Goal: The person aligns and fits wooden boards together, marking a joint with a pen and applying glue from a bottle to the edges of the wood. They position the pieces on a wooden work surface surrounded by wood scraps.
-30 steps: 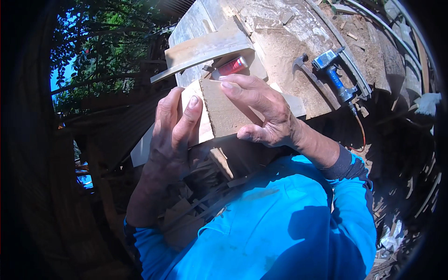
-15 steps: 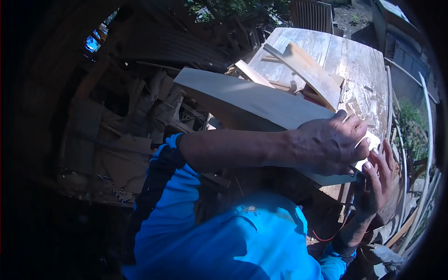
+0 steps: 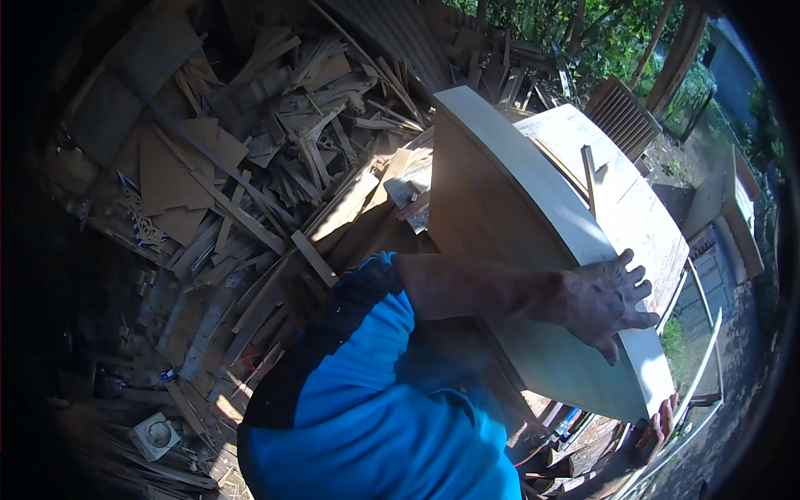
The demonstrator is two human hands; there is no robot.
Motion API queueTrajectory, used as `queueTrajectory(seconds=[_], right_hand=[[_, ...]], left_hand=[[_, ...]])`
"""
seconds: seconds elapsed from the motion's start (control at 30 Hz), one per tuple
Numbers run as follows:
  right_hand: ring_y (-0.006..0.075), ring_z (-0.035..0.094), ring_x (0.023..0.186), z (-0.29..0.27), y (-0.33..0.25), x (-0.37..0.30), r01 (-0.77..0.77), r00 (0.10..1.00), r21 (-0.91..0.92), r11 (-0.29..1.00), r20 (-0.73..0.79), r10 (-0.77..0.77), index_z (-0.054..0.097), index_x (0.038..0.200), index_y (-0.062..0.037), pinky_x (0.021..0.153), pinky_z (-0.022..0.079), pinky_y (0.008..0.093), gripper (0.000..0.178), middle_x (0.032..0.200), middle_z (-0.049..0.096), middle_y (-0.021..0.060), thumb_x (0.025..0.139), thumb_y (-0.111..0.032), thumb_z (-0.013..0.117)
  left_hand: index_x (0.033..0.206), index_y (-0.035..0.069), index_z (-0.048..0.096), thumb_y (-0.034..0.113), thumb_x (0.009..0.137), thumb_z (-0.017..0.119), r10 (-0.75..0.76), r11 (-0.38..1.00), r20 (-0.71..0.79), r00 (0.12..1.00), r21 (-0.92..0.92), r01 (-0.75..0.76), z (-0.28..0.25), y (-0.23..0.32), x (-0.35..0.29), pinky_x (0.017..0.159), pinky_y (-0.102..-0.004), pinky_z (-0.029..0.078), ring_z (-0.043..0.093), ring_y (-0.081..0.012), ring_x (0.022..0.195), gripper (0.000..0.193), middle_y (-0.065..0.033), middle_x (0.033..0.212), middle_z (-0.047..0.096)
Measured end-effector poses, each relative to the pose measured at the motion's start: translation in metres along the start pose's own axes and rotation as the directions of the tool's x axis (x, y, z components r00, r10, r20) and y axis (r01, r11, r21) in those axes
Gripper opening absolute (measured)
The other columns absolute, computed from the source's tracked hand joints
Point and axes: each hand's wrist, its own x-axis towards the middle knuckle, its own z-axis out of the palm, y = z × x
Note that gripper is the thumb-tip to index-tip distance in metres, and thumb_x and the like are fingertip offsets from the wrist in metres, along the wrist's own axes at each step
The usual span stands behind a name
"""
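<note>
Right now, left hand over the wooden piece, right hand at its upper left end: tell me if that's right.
Wrong end: the head view shows the right hand at the lower right end of the wooden piece; the left hand is over it.

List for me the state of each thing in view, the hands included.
Wooden piece: tilted, partly sunlit.
Left hand: open, fingers spread over the piece's edge.
Right hand: partly hidden, at its corner; grip unclear.
Table: sunlit.
Scrap wood: loosely heaped.
</note>
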Motion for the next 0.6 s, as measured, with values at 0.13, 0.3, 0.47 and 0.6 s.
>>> queueTrajectory(seconds=[0.13, 0.3, 0.47, 0.6], right_hand=[[0.0378, 0.046, 0.136, 0.000, 0.005, -0.007, -0.097, 0.995, 0.019, 0.995, 0.037, 0.096, 0.050, 0.128, -0.0045, 0.109, 0.042, 0.0487, 0.028, 0.147, 0.045, 0.0226, 0.101, -0.005, 0.051], [0.0329, 0.062, 0.113, 0.009, 0.001, 0.008, -0.040, 0.994, -0.146, 0.988, -0.105, 0.025, 0.060, 0.118, -0.0052, 0.088, 0.055, 0.0427, 0.026, 0.125, 0.061, 0.0193, 0.093, -0.011, 0.063], [0.0324, 0.063, 0.106, 0.018, -0.001, 0.016, -0.098, 0.989, -0.278, 0.956, -0.132, 0.063, 0.061, 0.117, -0.0041, 0.084, 0.054, 0.0419, 0.028, 0.119, 0.062, 0.0189, 0.092, -0.016, 0.066], [0.0319, 0.064, 0.100, 0.018, -0.004, 0.022, -0.127, 0.984, -0.319, 0.939, -0.156, 0.081, 0.062, 0.116, -0.0032, 0.081, 0.054, 0.0412, 0.031, 0.113, 0.063, 0.0187, 0.091, -0.020, 0.069]], left_hand=[[0.144, 0.019, 0.049, 0.075, 0.076, 0.062, -0.146, 0.940, -0.041, 0.988, 0.305, 0.151, -0.095, -0.101, -0.109, 0.109, -0.0556, 0.032, 0.047, -0.0369, 0.131, 0.089, -0.0166, 0.135, 0.056], [0.140, 0.022, 0.055, 0.069, 0.081, 0.057, -0.087, 0.931, -0.132, 0.987, 0.342, 0.128, -0.104, -0.157, -0.147, 0.100, -0.0478, 0.041, 0.055, -0.0312, 0.114, 0.075, -0.0109, 0.119, 0.062], [0.137, 0.024, 0.057, 0.067, 0.080, 0.059, 0.006, 0.922, -0.255, 0.967, 0.375, 0.093, -0.084, -0.167, -0.145, 0.097, -0.0483, 0.043, 0.055, -0.0328, 0.113, 0.072, -0.0142, 0.117, 0.060], [0.135, 0.021, 0.059, 0.069, 0.084, 0.053, -0.038, 0.926, -0.207, 0.978, 0.362, 0.113, -0.084, -0.167, -0.147, 0.099, -0.0518, 0.041, 0.056, -0.0335, 0.112, 0.071, -0.0175, 0.116, 0.061]])
